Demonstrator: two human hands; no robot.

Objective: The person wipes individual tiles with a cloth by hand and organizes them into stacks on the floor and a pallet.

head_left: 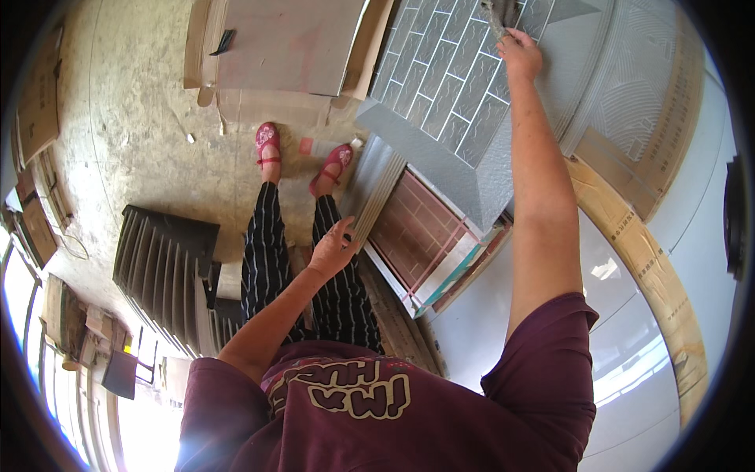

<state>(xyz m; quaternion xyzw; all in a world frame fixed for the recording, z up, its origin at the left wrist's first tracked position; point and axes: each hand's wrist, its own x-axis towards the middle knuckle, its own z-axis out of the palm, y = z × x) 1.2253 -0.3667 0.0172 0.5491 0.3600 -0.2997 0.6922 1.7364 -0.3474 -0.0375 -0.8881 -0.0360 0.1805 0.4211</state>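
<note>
Worn, yellowish floor spreads over the left half of the frame, and from where I stand I see cardboard, panels and wooden pieces all around one person. At the upper middle lies a wide brown cardboard sheet, with a small black strip on it. Beside it, at the upper right, is a grey panel printed like bricks with white lines. The right hand is reached far out over this panel, near the top edge of the frame. Its fingers are clamped on a grey tool, which is partly cut off by the frame, so I cannot tell its exact kind. The left hand is in the middle of the frame, just beside a silvery ribbed edge; its fingers are somewhat bent, and I cannot tell if they hold or touch something. Below the grey panel, a reddish panel, also with brick pattern, stands with a pale border. To the right of the right arm lie a grey sheet with swirling marks and a long brown strip, which curves along a glossy pale surface. At the left of the legs, in striped trousers, is a black slatted thing. Red shoes are on the floor, near the cardboard.
</note>
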